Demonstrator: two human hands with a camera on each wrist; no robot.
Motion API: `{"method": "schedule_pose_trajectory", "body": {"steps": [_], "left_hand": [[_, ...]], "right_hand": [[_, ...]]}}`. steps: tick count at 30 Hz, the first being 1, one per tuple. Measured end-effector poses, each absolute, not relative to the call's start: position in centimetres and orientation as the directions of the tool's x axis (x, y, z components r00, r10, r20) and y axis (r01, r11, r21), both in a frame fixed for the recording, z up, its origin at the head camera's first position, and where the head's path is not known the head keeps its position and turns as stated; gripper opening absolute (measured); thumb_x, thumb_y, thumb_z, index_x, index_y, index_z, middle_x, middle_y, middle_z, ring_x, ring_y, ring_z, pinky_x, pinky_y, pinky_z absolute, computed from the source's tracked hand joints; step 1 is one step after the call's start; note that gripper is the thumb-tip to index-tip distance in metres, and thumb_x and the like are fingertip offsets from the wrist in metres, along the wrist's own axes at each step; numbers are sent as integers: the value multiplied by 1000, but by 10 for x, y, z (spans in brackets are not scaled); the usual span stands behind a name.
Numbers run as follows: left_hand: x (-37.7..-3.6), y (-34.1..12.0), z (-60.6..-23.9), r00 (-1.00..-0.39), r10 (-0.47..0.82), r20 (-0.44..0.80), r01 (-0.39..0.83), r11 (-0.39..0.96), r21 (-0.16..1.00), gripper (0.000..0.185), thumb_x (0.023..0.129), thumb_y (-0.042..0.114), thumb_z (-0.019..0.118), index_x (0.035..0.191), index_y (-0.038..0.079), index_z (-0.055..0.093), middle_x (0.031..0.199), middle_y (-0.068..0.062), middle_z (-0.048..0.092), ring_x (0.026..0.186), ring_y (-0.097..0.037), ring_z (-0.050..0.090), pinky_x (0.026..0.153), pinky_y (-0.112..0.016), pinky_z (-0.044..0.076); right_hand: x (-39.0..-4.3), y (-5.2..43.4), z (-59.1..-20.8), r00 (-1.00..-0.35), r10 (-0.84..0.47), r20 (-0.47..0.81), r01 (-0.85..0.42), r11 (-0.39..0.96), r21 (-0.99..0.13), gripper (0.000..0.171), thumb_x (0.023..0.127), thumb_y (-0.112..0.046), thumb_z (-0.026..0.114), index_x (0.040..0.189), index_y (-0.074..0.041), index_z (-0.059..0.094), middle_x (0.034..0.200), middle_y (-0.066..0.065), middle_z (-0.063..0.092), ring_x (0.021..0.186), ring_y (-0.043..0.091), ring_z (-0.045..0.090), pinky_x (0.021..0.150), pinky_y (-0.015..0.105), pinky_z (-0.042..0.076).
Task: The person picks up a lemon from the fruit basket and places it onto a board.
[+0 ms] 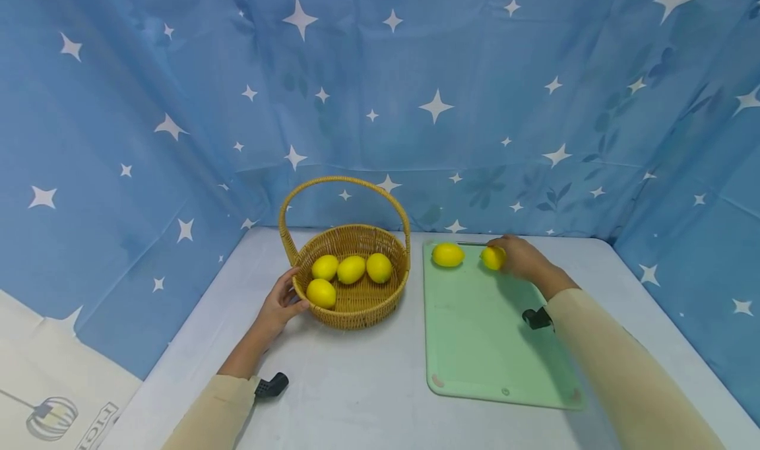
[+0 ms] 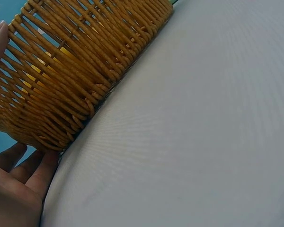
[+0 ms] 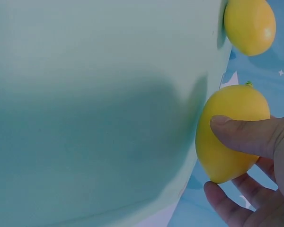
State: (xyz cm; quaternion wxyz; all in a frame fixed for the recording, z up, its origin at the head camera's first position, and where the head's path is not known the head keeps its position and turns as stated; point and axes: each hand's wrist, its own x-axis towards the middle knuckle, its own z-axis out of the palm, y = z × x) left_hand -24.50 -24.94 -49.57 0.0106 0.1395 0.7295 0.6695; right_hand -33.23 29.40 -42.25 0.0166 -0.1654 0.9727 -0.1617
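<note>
A brown wicker basket [image 1: 357, 319] with a tall arched handle stands on the left, and several lemons [image 1: 320, 293] lie inside it. My left hand [image 1: 280, 307] holds the basket's left side, thumb by the rim; the left wrist view shows its fingers against the woven wall [image 2: 80, 71]. At the far end of a light green cutting board [image 1: 483, 338], my right hand [image 1: 520, 258] grips a lemon [image 3: 227, 104] between thumb and fingers. To its left, a second lemon [image 1: 448, 255] rests on the board. In the right wrist view, the thumb covers part of the gripped lemon.
Both the basket and the board are on a table with a white cover [image 1: 350, 384]. Behind it and at the sides hangs a blue curtain [image 1: 380, 61] with white stars. A small black device [image 1: 272, 385] sits at the left wrist, another [image 1: 537, 318] at the right.
</note>
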Motion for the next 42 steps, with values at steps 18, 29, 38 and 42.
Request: {"method": "schedule_pose_trajectory", "body": {"steps": [18, 29, 38, 42], "left_hand": [[-249, -246, -492, -962, 212, 173, 193, 78, 978, 78, 92, 11, 70, 154, 18, 25, 157, -18, 22, 142, -36, 25, 110, -48, 28], [-247, -246, -492, -967, 201, 159, 177, 79, 981, 76, 92, 9, 69, 154, 18, 26, 157, -19, 22, 142, -37, 25, 110, -45, 29], [-245, -247, -494, -964, 206, 168, 187, 75, 980, 77, 92, 11, 69, 154, 19, 26, 155, -19, 25, 140, -37, 27, 102, -27, 39], [-244, -248, -494, -964, 206, 170, 190, 80, 979, 78, 92, 13, 70, 154, 19, 25, 156, -19, 24, 141, -37, 27, 103, -28, 38]], "right_hand": [[-345, 301, -423, -945, -326, 15, -315, 899, -304, 51, 81, 2, 73, 130, 1, 59, 125, 27, 52, 112, 46, 48, 100, 63, 36], [-348, 303, -421, -944, -328, -25, -306, 904, -300, 54, 79, -1, 75, 130, 0, 59, 121, 27, 52, 107, 45, 50, 95, 63, 40], [-352, 302, -420, -946, -321, -43, -293, 906, -306, 57, 76, -2, 78, 130, 0, 59, 124, 26, 53, 109, 45, 49, 96, 63, 40], [-353, 302, -420, -949, -313, -43, -285, 906, -313, 58, 75, -2, 77, 130, 1, 59, 125, 27, 52, 110, 45, 49, 95, 63, 40]]}}
